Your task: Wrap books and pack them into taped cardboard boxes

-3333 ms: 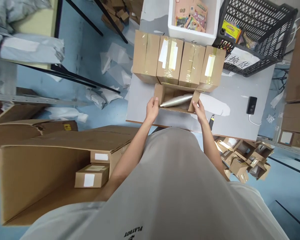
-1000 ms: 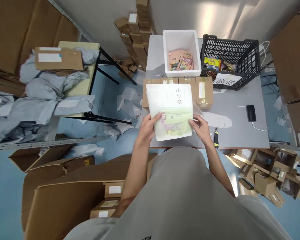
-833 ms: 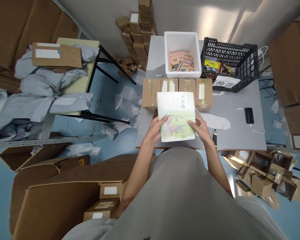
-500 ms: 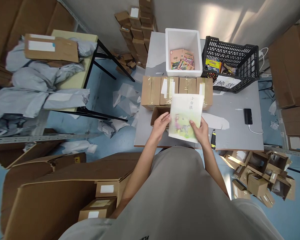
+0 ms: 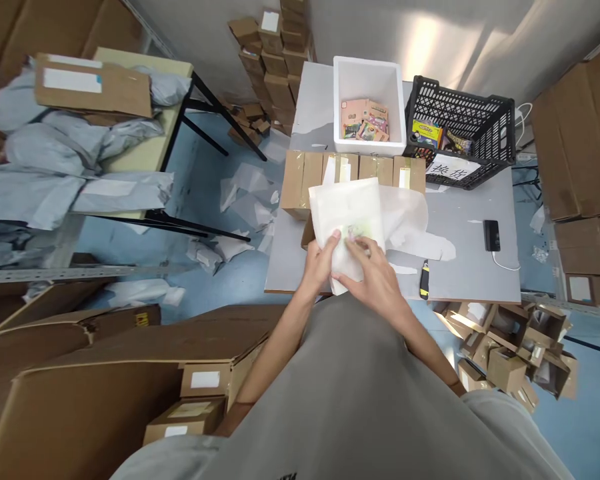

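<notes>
A thin pale book (image 5: 347, 203) with a green-tinted picture low on its visible side is held tilted over the near side of the table. My left hand (image 5: 320, 263) is closed on its lower left edge, thumb on top. Across its lower right part lies my right hand (image 5: 373, 277), fingers bent and pinching at the picture. A thin whitish sheet (image 5: 405, 210) spreads out to the right of the book; whether it belongs to the book I cannot tell. Behind the book, an open cardboard box (image 5: 307, 233) is mostly hidden.
Taped cartons (image 5: 303, 180) stand in a row behind my hands. Beyond them are a white foam box (image 5: 403, 100) and a black crate (image 5: 463, 103), both holding small packs. A box cutter (image 5: 425, 280) and a phone (image 5: 491, 235) lie to the right on the table (image 5: 470, 267).
The book has moved left and tilted, and its lettered cover front is no longer seen. My right hand has shifted left across it; a whitish sheet now shows at its right.
</notes>
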Available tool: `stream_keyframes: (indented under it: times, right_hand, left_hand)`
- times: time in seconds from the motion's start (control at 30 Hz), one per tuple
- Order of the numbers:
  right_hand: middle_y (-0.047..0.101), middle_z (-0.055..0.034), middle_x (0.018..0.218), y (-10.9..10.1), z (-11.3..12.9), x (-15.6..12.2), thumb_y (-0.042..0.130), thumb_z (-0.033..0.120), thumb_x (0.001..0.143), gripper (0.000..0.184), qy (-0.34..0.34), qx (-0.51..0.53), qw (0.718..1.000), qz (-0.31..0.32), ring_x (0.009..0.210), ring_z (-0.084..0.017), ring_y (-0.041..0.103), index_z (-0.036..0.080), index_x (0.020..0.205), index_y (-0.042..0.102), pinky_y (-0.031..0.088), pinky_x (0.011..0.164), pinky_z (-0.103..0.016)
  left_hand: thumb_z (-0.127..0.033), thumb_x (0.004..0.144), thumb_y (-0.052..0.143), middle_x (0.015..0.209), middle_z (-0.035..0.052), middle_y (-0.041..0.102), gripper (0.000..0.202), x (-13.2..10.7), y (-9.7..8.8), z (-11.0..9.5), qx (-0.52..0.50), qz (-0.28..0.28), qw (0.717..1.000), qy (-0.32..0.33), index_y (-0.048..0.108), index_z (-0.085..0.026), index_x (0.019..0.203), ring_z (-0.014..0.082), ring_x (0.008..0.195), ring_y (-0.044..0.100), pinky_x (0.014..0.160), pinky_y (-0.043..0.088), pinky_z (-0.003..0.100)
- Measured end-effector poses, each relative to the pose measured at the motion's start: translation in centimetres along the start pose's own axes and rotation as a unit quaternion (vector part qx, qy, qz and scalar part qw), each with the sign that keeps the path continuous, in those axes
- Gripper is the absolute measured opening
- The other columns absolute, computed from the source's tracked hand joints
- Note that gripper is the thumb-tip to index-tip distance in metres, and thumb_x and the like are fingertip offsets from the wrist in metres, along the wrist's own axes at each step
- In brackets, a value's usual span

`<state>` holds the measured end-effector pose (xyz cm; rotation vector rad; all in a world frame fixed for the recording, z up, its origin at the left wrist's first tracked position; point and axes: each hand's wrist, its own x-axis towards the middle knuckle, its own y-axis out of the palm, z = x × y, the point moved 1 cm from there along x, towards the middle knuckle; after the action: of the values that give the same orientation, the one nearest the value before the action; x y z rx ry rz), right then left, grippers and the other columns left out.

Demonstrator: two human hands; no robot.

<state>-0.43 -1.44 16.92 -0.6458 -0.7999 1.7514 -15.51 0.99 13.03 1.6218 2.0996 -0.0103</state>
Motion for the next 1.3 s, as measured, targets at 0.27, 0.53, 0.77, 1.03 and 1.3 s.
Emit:
stream_keyframes:
  times: [0.27, 0.53, 0.77, 1.03, 1.3]
  right_hand:
    - [0.085, -0.0137, 0.124, -1.3, -7.2, 1.8, 0.085, 0.076, 0.087, 0.069, 0.155, 0.354, 0.919, -0.084, 0.109, -0.03, 0.078, 0.022, 0.13, 0.081, 0.067, 0.096, -0.044]
    - [0.084, -0.0041, 0.09, -2.5, -5.6, 0.9, 0.086, 0.07, 0.086, 0.051, 0.17, 0.432, 0.88, -0.1, 0.087, -0.027, 0.076, 0.02, 0.098, 0.085, 0.063, 0.074, -0.036]
    - [0.084, -0.0099, 0.117, -4.4, -3.0, -0.2, 0.066, 0.049, 0.106, 0.034, 0.094, 0.139, 0.958, -0.231, 0.11, -0.031, 0.077, 0.025, 0.115, 0.088, 0.064, 0.098, -0.042]
    - [0.073, -0.0153, 0.15, 1.7, -0.8, -0.7, 0.064, 0.037, 0.111, 0.043, -0.013, -0.014, 0.991, -0.132, 0.127, -0.034, 0.073, 0.031, 0.152, 0.074, 0.061, 0.113, -0.052]
    - [0.064, -0.0193, 0.164, -1.1, -6.4, 0.1, 0.082, 0.068, 0.096, 0.077, 0.118, 0.208, 0.949, -0.208, 0.152, -0.039, 0.06, 0.026, 0.159, 0.066, 0.054, 0.125, -0.063]
  left_hand:
    - [-0.062, 0.077, 0.101, 0.125, 0.0201, 0.086, 0.072, 1.3, -3.9, 0.3, -0.081, 0.049, 0.991, -0.091, 0.081, -0.014, 0.126, 0.0462, 0.131, 0.078, 0.115, 0.066, 0.055]
    - [-0.062, 0.076, 0.101, 0.138, 0.0197, 0.082, 0.076, 2.8, -4.0, 2.1, -0.056, 0.049, 0.994, -0.086, 0.077, -0.017, 0.133, 0.0413, 0.138, 0.075, 0.117, 0.064, 0.051]
    - [-0.059, 0.086, 0.096, 0.168, 0.0165, 0.064, 0.076, 0.7, -2.1, -0.7, -0.026, 0.135, 0.99, -0.014, 0.072, -0.026, 0.15, 0.0375, 0.16, 0.058, 0.132, 0.05, 0.05]
    - [-0.054, 0.079, 0.098, 0.12, 0.0118, 0.086, 0.051, -1.6, 2.8, -0.6, -0.007, 0.048, 0.999, 0.009, 0.079, -0.02, 0.111, 0.0376, 0.128, 0.078, 0.107, 0.065, 0.044]
    - [-0.058, 0.074, 0.095, 0.106, 0.0108, 0.088, 0.054, 0.9, -1.8, 0.9, -0.028, -0.004, 0.998, -0.058, 0.079, -0.018, 0.107, 0.0382, 0.112, 0.083, 0.094, 0.069, 0.043]
